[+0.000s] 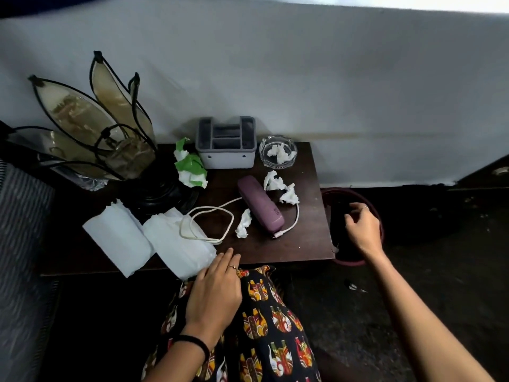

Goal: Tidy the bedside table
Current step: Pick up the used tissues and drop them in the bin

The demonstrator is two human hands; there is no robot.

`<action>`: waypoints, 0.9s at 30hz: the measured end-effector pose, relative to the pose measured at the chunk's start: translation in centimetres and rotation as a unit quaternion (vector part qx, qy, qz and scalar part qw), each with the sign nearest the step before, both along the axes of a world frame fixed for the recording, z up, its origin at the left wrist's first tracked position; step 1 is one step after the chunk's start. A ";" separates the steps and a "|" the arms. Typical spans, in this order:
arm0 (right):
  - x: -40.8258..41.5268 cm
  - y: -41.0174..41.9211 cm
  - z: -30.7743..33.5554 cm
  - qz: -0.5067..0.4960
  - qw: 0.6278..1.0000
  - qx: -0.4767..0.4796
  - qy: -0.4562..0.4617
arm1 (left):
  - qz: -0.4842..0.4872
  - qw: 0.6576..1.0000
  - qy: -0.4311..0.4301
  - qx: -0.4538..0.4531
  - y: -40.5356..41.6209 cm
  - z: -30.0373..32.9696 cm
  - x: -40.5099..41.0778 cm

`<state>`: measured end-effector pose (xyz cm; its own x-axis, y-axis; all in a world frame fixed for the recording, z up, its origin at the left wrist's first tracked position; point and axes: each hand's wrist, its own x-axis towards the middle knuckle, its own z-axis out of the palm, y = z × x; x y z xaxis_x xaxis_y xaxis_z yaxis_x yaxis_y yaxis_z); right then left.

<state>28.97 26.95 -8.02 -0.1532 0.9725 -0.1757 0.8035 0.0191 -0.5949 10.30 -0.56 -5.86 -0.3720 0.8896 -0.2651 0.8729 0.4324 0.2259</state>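
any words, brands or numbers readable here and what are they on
None can be read.
Purple case: a small mark near its lower end, too blurred to read.
Glass ashtray: a dark mark on its front rim, too small to read.
Grey organiser: only small dots, no text.

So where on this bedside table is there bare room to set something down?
Bare wood shows along the front edge of the table, between the left hand and the front right corner, below the purple case. A smaller gap lies between the grey organiser and the case. The left half is crowded: lamp, white packets, cable.
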 end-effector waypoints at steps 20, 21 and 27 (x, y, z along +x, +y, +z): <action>-13.4 -2.1 1.4 0.139 0.988 0.041 -0.048 | 0.027 1.000 0.001 -0.014 -0.2 0.3 -0.2; -13.2 -1.9 1.5 0.138 0.989 0.049 -0.032 | 0.028 1.000 0.002 -0.014 -0.2 0.4 -0.2; -9.9 -0.5 3.0 0.073 0.988 0.128 0.052 | 0.034 0.999 -0.004 -0.012 -0.3 0.4 -0.2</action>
